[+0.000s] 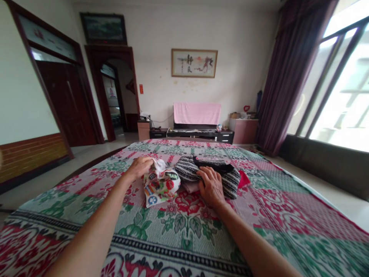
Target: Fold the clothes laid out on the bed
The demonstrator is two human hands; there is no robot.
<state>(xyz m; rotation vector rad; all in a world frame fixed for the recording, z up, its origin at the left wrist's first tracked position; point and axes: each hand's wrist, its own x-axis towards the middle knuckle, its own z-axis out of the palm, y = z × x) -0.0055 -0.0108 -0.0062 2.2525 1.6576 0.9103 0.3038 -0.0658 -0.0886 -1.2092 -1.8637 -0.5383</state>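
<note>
Sorting out soft cloths seems to be the step in hand, judging by how both hands are busy with separate pieces. The left hand (141, 168) is nearly closed, fingers and thumb pinching a bunched bit of white fabric (159, 165) at the top of the printed cloth (162, 190). Whether that white is the print's own lining or another piece, I can't tell from where I stand.

The right hand (212, 186) is more relaxed, fingers spread and slightly bent, palm down on the striped cloth (186, 168) near its black band (213, 165). It seems to press rather than grip, though the thumb's underside is hidden from me.

Both pieces lie on the flowered cover (187, 240), the print on the left, the stripes just beside it on the right. A pale cloth (190, 187) peeps from under the stripes, and a red one (244, 179) at their far right. To my mind, the next move calls for a steady left pinch and a light right hand, so the stripes don't get dragged along.
</note>
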